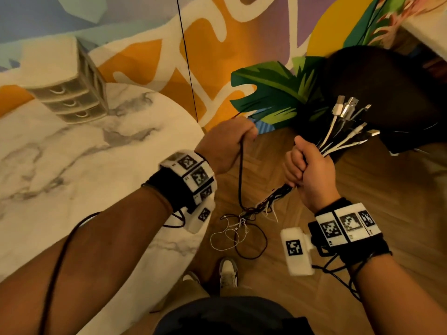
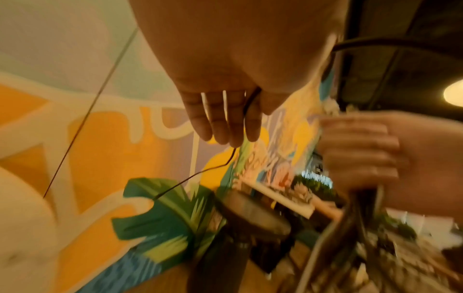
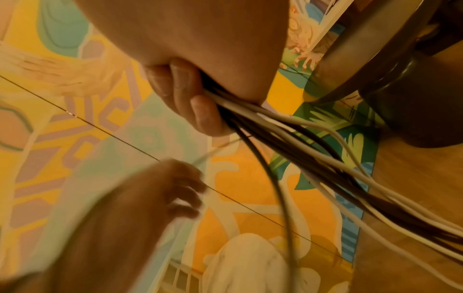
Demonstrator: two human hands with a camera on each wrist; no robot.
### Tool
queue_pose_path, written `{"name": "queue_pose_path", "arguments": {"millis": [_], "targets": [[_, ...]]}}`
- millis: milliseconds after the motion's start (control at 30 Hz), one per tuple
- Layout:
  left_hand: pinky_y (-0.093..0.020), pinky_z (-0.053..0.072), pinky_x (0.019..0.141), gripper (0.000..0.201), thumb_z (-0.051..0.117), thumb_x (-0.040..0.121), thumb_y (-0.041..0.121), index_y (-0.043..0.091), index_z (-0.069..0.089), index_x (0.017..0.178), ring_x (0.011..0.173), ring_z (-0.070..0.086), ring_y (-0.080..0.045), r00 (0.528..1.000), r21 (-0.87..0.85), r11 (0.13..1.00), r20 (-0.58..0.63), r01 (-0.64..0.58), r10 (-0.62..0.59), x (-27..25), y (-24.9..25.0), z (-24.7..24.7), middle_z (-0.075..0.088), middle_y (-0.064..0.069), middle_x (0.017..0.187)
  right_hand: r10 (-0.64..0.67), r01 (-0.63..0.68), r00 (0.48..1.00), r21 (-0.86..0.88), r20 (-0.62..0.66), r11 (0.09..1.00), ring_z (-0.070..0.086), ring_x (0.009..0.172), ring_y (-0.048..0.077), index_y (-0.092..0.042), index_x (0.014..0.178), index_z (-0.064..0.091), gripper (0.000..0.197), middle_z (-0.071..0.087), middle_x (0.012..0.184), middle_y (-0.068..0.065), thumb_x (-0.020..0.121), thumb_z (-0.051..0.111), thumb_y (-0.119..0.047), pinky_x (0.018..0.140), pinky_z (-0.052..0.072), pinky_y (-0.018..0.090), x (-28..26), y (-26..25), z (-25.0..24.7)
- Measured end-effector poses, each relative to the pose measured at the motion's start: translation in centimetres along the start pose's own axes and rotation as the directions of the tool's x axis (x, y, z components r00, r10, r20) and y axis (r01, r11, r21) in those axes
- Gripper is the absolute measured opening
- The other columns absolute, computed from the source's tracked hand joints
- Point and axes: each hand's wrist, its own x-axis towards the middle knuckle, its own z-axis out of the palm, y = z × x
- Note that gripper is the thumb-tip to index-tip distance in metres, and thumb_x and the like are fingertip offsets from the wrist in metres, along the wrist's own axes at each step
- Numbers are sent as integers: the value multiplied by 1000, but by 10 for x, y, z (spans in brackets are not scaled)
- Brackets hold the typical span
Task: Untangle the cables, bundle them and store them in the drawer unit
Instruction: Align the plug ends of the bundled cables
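My right hand (image 1: 307,165) grips a bundle of black and white cables (image 1: 343,131), whose plug ends fan out above the fist. The cables (image 3: 288,138) run out under its curled fingers in the right wrist view. Below the fist the strands hang in a tangle (image 1: 244,218) down to the floor. My left hand (image 1: 227,143) grips one black cable (image 1: 240,175) that drops into that tangle; the same black cable (image 2: 246,107) passes between its fingers. The beige drawer unit (image 1: 72,93), all three drawers closed, stands at the far left on the marble table (image 1: 48,165).
A dark round stool (image 1: 387,93) stands right behind the bundle. A thin black cord (image 1: 187,59) hangs in front of the painted wall (image 1: 217,44). My shoes (image 1: 227,272) stand on the wooden floor (image 1: 387,189) beside the table's edge.
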Motion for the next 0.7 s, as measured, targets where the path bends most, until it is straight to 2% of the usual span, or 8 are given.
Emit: {"name": "queue_pose_path", "arguments": {"millis": [100, 167, 267, 333, 400, 500, 600, 700], "targets": [[-33, 43, 78, 21, 42, 98, 23, 13, 56, 110, 95, 58, -24, 957, 190, 977, 251, 96, -143, -18, -11, 42, 56, -3, 101, -6, 6, 1000, -1, -7, 1000, 23, 30, 13, -14, 45, 31, 56, 27, 37, -1, 99, 36, -27, 35, 24, 20, -4, -1, -9], [-32, 47, 87, 52, 48, 93, 6, 20, 34, 141, 111, 56, -26, 817, 371, 924, 504, 88, -280, -41, -24, 71, 47, -7, 133, 0, -1, 1000, -12, -3, 1000, 23, 30, 14, -14, 45, 31, 56, 26, 37, 0, 99, 36, -27, 35, 24, 19, -7, 0, -12], [-36, 48, 89, 79, 49, 86, -3, 27, 11, 149, 114, 55, -30, 647, 415, 903, 659, 114, -385, -67, -36, 92, 36, -10, 140, 10, -10, 1000, -13, -4, 1000, 23, 29, 14, -14, 44, 32, 57, 27, 36, 0, 99, 36, -26, 34, 24, 19, -12, 1, -15], [-35, 45, 97, 71, 50, 90, 3, 24, 16, 149, 122, 49, -29, 678, 312, 930, 643, 192, -356, -68, -28, 89, 34, -8, 142, 16, -17, 1000, -44, -9, 999, 23, 29, 14, -15, 43, 32, 56, 27, 35, -1, 96, 39, -30, 34, 25, 19, -15, 5, -15], [-25, 45, 92, 58, 54, 92, 16, 21, 29, 145, 114, 53, -18, 806, -34, 932, 515, 361, -293, -58, -7, 76, 42, -2, 133, 25, -27, 1000, -104, -17, 994, 25, 29, 14, -15, 43, 33, 54, 28, 35, -2, 94, 42, -31, 35, 24, 20, -19, 10, -7], [-10, 45, 83, 48, 55, 90, 37, 19, 45, 134, 104, 54, 2, 918, -492, 789, 328, 369, -225, -31, 37, 47, 52, 7, 121, 101, -108, 993, -132, -52, 985, 35, 32, 5, -18, 53, 45, 45, 40, 36, -9, 99, 42, -19, 36, 28, 16, -22, 17, 3], [-10, 47, 79, 44, 63, 86, 40, 16, 56, 122, 98, 59, 1, 902, -450, 826, 405, 340, -150, -8, 59, 30, 62, 6, 111, 28, 6, 996, -393, 81, 920, 33, 41, 3, -35, 54, 55, 51, 39, 43, -13, 95, 33, -15, 42, 25, 19, -24, 28, 5], [-14, 50, 81, 31, 69, 84, 26, 7, 66, 108, 94, 62, -6, 840, -428, 808, 524, 405, -142, 3, 66, 26, 67, -5, 106, 52, 11, 995, -591, 90, 806, 37, 61, -5, -40, 68, 40, 16, 39, 67, -19, 79, 36, -30, 58, 32, 10, -25, 38, 10]]}}
